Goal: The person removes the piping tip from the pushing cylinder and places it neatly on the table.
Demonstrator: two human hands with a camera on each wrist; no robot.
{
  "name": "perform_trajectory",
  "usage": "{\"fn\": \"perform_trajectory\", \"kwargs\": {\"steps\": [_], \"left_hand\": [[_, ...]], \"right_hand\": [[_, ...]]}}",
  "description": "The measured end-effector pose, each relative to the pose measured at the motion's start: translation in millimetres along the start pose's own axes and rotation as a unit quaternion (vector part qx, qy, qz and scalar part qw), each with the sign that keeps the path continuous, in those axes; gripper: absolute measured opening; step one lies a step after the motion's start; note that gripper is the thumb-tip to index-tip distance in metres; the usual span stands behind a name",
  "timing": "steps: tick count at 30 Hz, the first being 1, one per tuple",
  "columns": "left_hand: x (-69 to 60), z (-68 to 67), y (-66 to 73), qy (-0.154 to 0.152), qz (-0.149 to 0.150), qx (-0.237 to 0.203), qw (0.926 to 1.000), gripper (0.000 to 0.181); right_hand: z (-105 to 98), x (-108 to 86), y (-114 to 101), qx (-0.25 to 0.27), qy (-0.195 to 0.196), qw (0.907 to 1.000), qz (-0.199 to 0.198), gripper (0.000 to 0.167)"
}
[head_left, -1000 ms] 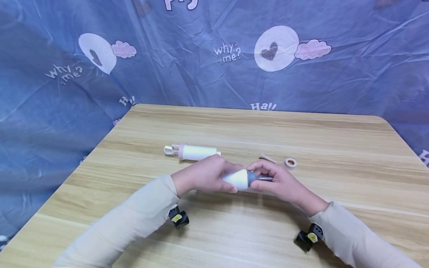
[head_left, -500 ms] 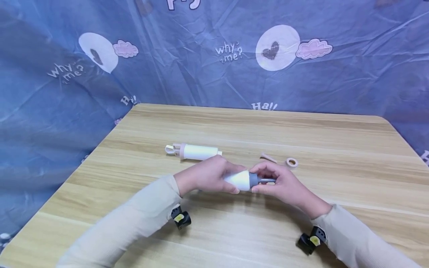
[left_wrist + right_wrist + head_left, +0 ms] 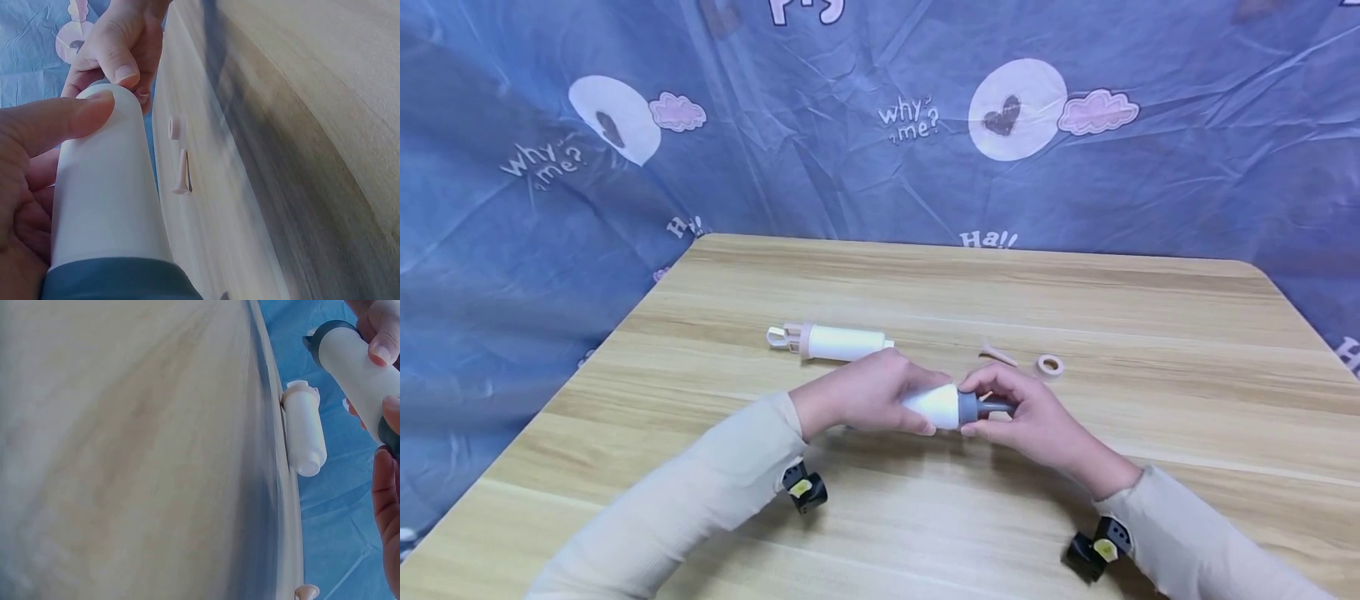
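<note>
My left hand (image 3: 872, 392) wraps round a white tube (image 3: 934, 406), its thumb lying along the near side. The tube is held level above the table, with a dark grey-blue collar (image 3: 119, 278) at its left end. On the right end sits a grey cap (image 3: 967, 407), from which a thin grey rod (image 3: 996, 407) sticks out. The thumb and fingers of my right hand (image 3: 1030, 408) pinch this cap, and the rod runs in under the palm. In the right wrist view, the same tube (image 3: 359, 372) slants between both hands.
Behind my left hand lies a second white tube (image 3: 847, 342) with pink fittings and a loop at its left end. A small pink peg (image 3: 998, 354) and a pink ring (image 3: 1049, 365) lie beyond my right hand. A blue printed cloth (image 3: 850, 150) hangs behind the wooden table (image 3: 970, 517).
Both hands and the held tube have shifted slightly right and toward me. My right fingers have changed their hold on the grey cap a little. The things on the table stay put.
</note>
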State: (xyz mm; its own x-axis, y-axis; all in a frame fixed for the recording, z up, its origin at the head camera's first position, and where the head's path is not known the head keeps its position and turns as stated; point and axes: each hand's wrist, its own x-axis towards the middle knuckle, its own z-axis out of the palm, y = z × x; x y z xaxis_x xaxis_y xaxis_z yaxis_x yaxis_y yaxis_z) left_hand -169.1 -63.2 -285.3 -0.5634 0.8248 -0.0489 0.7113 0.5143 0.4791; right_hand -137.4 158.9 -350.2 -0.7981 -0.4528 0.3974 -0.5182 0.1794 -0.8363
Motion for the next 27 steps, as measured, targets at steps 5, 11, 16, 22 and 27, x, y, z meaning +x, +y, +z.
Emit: {"fn": "perform_trajectory", "kwargs": {"steps": [5,11,16,22,27], "left_hand": [[-2.3,-0.7,-2.6,0.002,-0.006,0.001,1.0000,0.054],[-4.1,-2.2,-3.1,0.008,-0.005,0.005,0.9999,0.055],[-5.3,-4.1,-0.1,0.012,0.003,0.012,0.9998,0.054],[-5.7,-4.4,2.3,0.018,0.003,0.027,0.9995,0.055],[-5.8,-3.6,2.6,0.020,0.002,0.031,0.9993,0.054]], "right_hand": [[0.3,2.1,-2.5,0.006,-0.015,0.9993,0.034,0.043],[-0.8,2.3,-4.9,0.018,-0.004,0.9986,0.049,0.032],[-3.0,2.2,-4.7,0.078,-0.023,0.9938,0.075,0.020],[-5.0,2.2,-4.2,0.126,-0.047,0.9866,0.093,0.018],[-4.1,2.4,-4.8,0.121,-0.034,0.9874,0.097,0.020]]}}
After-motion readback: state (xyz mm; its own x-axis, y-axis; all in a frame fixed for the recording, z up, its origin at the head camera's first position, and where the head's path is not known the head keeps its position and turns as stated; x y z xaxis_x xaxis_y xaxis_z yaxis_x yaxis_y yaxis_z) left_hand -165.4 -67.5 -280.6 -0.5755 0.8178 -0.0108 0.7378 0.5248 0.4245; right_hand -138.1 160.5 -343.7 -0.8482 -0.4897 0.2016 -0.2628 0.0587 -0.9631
